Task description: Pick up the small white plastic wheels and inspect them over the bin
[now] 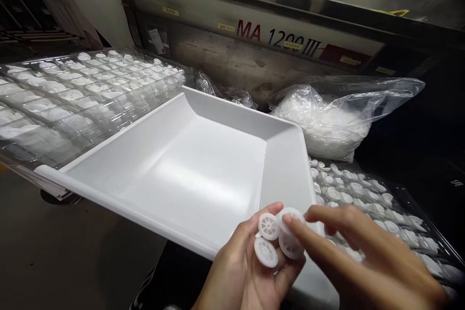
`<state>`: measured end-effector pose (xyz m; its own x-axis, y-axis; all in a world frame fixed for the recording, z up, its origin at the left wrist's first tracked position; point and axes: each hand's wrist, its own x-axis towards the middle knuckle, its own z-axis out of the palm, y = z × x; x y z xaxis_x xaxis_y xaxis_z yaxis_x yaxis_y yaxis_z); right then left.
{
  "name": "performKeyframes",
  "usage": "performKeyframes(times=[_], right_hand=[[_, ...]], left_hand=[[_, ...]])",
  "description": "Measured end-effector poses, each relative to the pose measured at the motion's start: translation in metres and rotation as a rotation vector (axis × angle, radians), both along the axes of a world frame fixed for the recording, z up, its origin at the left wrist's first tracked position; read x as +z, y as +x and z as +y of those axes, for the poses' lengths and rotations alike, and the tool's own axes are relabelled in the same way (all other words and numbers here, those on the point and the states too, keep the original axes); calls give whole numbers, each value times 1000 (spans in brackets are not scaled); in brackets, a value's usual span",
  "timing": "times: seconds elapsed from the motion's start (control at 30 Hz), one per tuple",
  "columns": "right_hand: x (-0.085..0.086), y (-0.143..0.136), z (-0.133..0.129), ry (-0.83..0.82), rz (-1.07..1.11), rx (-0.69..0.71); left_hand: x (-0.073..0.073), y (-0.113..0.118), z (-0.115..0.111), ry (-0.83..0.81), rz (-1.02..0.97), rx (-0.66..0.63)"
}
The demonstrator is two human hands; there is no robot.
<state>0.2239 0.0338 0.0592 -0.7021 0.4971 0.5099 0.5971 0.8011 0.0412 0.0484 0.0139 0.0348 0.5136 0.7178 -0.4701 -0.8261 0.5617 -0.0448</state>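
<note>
at lower centre of the frame, the left hand (243, 271) is cupping several small white wheels (278, 240) while the right hand (363, 256) is pinching one, just over the white tray (283, 155), near the bag (334, 116).

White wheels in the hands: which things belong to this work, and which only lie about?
In hand: white wheels, left hand, right hand, white tray.
Lying about: bag of parts, clear blister trays, machine panel.
</note>
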Motion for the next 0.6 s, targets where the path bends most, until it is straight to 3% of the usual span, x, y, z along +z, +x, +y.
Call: performKeyframes(times=[0.13,0.37,0.5,0.6], right_hand=[[-7,13,9,-158,44,-29],[-11,14,6,-246,-74,20],[-6,7,-1,-369,-5,-41],[-3,0,-9,-368,87,-110]], left_hand=[[1,-1,-2,101,-7,-30],[1,-3,-2,99,-49,-60],[-2,-4,-3,125,-75,-59],[-4,-5,-5,130,-61,-66]])
